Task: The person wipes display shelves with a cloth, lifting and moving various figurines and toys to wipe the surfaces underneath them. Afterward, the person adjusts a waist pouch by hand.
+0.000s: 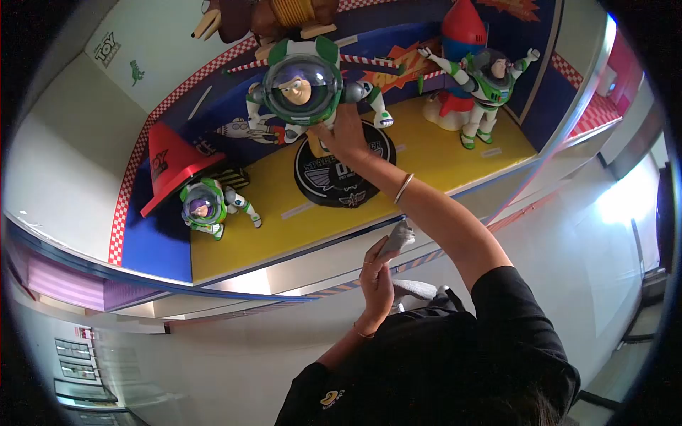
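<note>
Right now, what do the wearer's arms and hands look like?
No gloves. Right hand: thin pale bangle at the wrist. Left hand: thin ring on one finger, thin bracelet at the wrist. Black shirt, short sleeves; small yellow emblem with pale lettering on the left side.

The right hand's (346,135) fingertips are hidden behind the large helmeted figure (304,92); that hand covers part of the round black base (323,186). The far brown dog toy (280,15) is cut off above. Left-hand fingers partly hide a grey item (399,237), its kind unclear. The near white label (297,211) is too small to read
</note>
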The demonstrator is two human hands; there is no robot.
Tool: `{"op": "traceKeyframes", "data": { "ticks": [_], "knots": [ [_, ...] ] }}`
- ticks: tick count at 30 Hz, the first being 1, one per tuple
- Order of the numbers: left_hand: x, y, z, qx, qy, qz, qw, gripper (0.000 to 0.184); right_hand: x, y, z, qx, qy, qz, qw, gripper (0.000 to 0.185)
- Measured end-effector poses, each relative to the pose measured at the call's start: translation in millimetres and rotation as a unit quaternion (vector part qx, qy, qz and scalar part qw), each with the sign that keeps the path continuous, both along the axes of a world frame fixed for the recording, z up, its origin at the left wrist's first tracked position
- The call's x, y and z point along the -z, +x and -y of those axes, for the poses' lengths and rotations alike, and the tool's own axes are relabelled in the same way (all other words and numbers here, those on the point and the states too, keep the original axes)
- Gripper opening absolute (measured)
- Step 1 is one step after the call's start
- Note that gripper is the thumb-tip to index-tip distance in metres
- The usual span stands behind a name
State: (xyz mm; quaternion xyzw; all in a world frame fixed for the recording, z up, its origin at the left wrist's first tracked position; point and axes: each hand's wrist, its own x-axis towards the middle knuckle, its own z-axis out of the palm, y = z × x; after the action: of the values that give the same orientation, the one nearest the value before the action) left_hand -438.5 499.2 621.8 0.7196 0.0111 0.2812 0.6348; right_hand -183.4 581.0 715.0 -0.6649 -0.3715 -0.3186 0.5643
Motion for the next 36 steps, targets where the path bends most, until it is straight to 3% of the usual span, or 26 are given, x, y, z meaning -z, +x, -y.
{"op": "traceKeyframes", "data": {
  "ticks": [5,9,11,17,19,22,24,29,31,36],
  "knots": [
    [-1,8,5,-0.04,-0.011,0.017,0.999,0.03,-7,-8,2,-0.027,0.002,-0.011,1.0,0.064],
    [-23,16,31,-0.143,0.028,0.021,0.989,0.035,-23,-21,24,-0.083,-0.076,-0.081,0.99,0.07],
    [-30,26,42,-0.181,0.045,0.049,0.981,0.039,-4,-8,43,-0.084,-0.128,-0.008,0.988,0.068],
    [-80,87,68,-0.263,0.04,0.134,0.955,0.046,-23,-52,209,-0.117,-0.095,0.006,0.989,0.047],
    [-91,120,74,-0.317,0.209,0.17,0.909,0.05,-19,-44,254,-0.077,-0.088,-0.009,0.993,0.038],
    [-75,180,73,-0.236,0.246,0.139,0.93,0.05,-8,-21,304,0.004,-0.066,-0.02,0.998,0.031],
    [-53,213,61,-0.202,0.477,-0.145,0.843,0.046,4,-5,326,0.058,-0.037,-0.111,0.991,0.041],
    [-25,240,36,-0.18,0.502,-0.12,0.837,0.046,-1,27,315,0.025,-0.037,-0.146,0.988,0.06],
    [-23,250,24,-0.165,0.52,-0.102,0.832,0.046,-4,37,297,0.034,-0.027,-0.144,0.989,0.079],
    [-27,273,10,-0.148,0.566,-0.08,0.807,0.044,-28,38,279,0.031,0.044,-0.271,0.961,0.075]
  ]
}}
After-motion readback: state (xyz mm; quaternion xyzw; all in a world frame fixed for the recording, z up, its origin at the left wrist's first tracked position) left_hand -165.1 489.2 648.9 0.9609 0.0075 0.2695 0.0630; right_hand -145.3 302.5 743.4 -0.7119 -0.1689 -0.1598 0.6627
